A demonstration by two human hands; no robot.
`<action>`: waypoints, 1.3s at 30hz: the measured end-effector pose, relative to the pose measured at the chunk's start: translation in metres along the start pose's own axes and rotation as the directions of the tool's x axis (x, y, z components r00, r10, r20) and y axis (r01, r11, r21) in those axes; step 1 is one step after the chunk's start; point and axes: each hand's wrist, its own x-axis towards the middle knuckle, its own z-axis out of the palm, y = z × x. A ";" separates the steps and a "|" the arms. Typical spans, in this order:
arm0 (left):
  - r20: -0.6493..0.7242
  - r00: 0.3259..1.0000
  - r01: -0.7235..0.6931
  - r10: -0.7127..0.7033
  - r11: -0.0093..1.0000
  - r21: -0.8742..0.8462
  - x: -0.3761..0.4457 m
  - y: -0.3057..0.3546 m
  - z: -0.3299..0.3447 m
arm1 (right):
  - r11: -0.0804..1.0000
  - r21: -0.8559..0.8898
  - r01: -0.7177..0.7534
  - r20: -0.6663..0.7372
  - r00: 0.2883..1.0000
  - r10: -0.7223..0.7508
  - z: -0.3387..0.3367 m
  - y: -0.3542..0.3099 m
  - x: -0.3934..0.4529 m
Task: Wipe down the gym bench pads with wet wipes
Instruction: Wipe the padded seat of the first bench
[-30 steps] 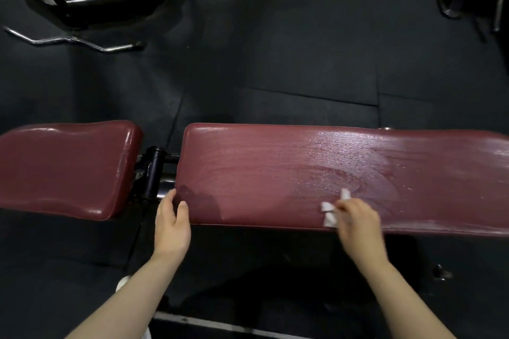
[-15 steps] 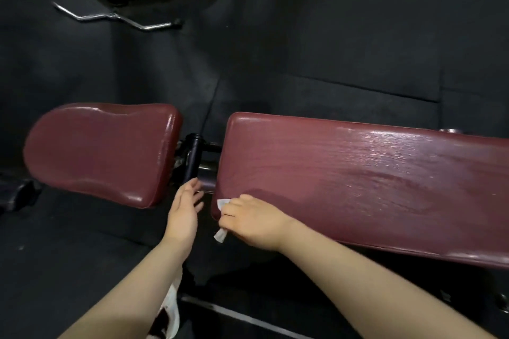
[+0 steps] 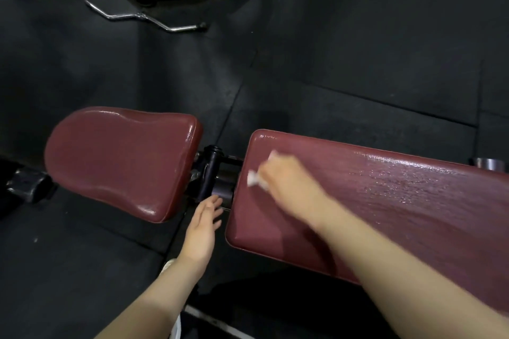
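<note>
One wet wipe is pinched in the right hand, pressed onto the long backrest pad for scrubbing. The left hand is held open and empty beside it.

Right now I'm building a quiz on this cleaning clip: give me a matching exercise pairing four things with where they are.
1. wet wipe
2. left hand
3. curl bar
4. short pad

A. lying on the floor, far side
B. in the right hand, on the long pad
C. left of the hinge gap
D. open, beside the long pad's near corner

1-B, 2-D, 3-A, 4-C
</note>
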 end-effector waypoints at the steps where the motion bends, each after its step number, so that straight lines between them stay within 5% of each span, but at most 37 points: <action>1: -0.004 1.000 -0.002 0.002 1.000 0.006 0.001 0.000 0.003 | 0.988 0.074 0.138 0.098 0.985 -0.145 0.005 -0.011 -0.030; 4: -0.013 0.999 -0.035 0.036 0.996 0.078 0.005 0.002 0.014 | 0.855 0.200 0.478 0.317 0.795 -0.518 0.007 -0.013 -0.081; 6: -0.011 0.998 -0.054 0.056 0.989 0.140 0.005 0.006 0.022 | 0.769 0.191 0.610 0.393 0.671 -0.629 -0.005 0.002 -0.056; 8: -0.007 0.999 -0.048 0.049 0.988 0.148 0.003 0.010 0.028 | 0.878 0.152 0.454 0.323 0.817 -0.478 -0.021 0.026 -0.012; 10: -0.022 0.999 -0.041 0.044 0.990 0.135 -0.001 0.013 0.034 | 0.986 -0.073 0.153 0.135 0.981 -0.142 -0.035 0.060 0.025; 12: -0.039 0.998 -0.038 0.043 0.990 0.132 -0.005 0.015 0.037 | 0.970 -0.181 -0.160 -0.018 0.987 0.160 -0.035 0.073 0.034; 13: -0.046 0.998 -0.039 0.045 0.991 0.130 -0.007 0.016 0.038 | 0.968 -0.143 -0.205 -0.044 0.979 0.201 -0.031 0.062 0.029; 16: -0.078 0.994 -0.068 0.080 0.987 0.142 -0.010 0.019 0.043 | 0.990 0.025 0.140 0.130 0.981 -0.142 -0.010 0.012 -0.029; 19: -0.105 0.988 -0.094 0.112 0.981 0.168 -0.012 0.023 0.049 | 0.796 0.145 0.588 0.399 0.701 -0.591 0.002 -0.005 -0.118; 21: -0.115 0.982 -0.125 0.152 0.969 0.215 -0.012 0.026 0.053 | 0.697 0.050 0.715 0.504 0.585 -0.636 -0.001 0.010 -0.138; 24: -0.133 0.969 -0.159 0.206 0.940 0.300 -0.011 0.026 0.058 | 0.860 0.184 0.477 0.335 0.792 -0.511 -0.027 0.036 -0.101; 27: -0.136 0.958 -0.190 0.251 0.917 0.351 -0.013 0.020 0.064 | 0.980 0.038 0.197 0.149 0.968 -0.201 -0.046 0.088 -0.042; 29: -0.137 0.942 -0.231 0.305 0.890 0.393 -0.019 0.016 0.069 | 0.988 -0.130 -0.080 0.045 0.995 0.086 -0.055 0.119 -0.024; 32: -0.086 0.920 -0.301 0.383 0.829 0.472 -0.030 0.012 0.076 | 0.916 -0.061 -0.396 -0.078 0.917 0.391 -0.053 0.133 -0.017; 35: -0.035 0.910 -0.332 0.412 0.779 0.532 -0.037 0.013 0.080 | 0.974 -0.039 -0.222 -0.077 0.973 0.219 -0.042 0.103 -0.038; 37: 0.019 0.900 -0.365 0.435 0.729 0.579 -0.043 0.016 0.084 | 1.000 0.008 0.022 0.065 0.998 -0.022 -0.029 0.072 -0.082; 39: 0.080 0.887 -0.404 0.455 0.679 0.612 -0.046 0.021 0.090 | 0.967 0.132 0.218 0.234 0.941 -0.244 -0.021 0.050 -0.137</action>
